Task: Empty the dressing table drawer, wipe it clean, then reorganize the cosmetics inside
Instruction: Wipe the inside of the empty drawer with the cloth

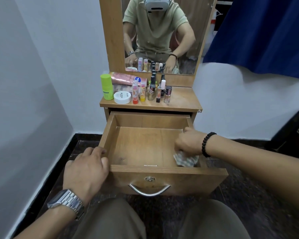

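The wooden drawer [110,135] is pulled out and holds no cosmetics. My right hand [188,144] is inside it at the right front corner, closed on a crumpled patterned cloth [185,160] pressed to the drawer floor. My left hand [88,168] rests on the drawer's left front corner, fingers curled over the side wall. On the dressing table top [183,100] stand the cosmetics: a green bottle [106,87], a white round jar [122,97], a pink tube [123,77], two lip balm sticks [138,92] and several nail polish bottles [160,90].
A mirror [162,35] rises behind the table top. A white wall lies close on the left, a blue curtain [266,31] hangs at the upper right, and a dark object [293,131] stands right of the drawer. The drawer's metal handle [148,190] faces my knees.
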The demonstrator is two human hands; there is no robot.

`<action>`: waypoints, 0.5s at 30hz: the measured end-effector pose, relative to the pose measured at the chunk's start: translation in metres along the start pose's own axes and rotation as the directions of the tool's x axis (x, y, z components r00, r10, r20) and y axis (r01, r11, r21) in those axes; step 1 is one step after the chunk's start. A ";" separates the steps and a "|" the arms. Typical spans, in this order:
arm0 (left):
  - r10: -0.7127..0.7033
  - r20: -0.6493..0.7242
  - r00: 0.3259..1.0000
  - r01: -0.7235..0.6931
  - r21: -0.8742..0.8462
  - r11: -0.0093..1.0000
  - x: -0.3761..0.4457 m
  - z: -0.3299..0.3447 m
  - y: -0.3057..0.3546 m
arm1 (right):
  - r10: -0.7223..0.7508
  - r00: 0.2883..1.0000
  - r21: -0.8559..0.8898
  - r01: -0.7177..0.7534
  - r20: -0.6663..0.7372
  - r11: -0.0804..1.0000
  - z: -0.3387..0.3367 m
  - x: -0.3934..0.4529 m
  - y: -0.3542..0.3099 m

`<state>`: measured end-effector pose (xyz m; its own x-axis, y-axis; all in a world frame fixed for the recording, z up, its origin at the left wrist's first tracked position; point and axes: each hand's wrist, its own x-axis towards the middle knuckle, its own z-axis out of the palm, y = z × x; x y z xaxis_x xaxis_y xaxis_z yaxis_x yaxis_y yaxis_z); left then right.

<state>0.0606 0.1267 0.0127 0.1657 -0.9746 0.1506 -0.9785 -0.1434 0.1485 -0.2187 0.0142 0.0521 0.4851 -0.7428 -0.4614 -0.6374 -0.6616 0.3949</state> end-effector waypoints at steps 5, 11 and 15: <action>0.003 -0.030 1.000 -0.003 0.002 1.000 -0.001 0.002 -0.001 | 0.277 0.939 0.218 -0.233 -0.204 0.948 0.012 0.024 0.002; 0.004 -0.031 1.000 -0.005 -0.009 1.000 -0.001 0.002 -0.002 | 0.365 0.925 0.052 -0.361 -0.106 0.931 0.028 0.054 -0.014; 0.012 -0.031 0.999 -0.013 -0.018 1.000 0.000 0.003 -0.002 | 0.447 0.891 -0.086 -0.453 -0.075 0.888 0.034 0.066 -0.006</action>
<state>0.0624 0.1271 0.0099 0.1573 -0.9705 0.1827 -0.9782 -0.1276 0.1640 -0.2038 -0.0275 -0.0078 0.1924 -0.9656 -0.1750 -0.7336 -0.2600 0.6279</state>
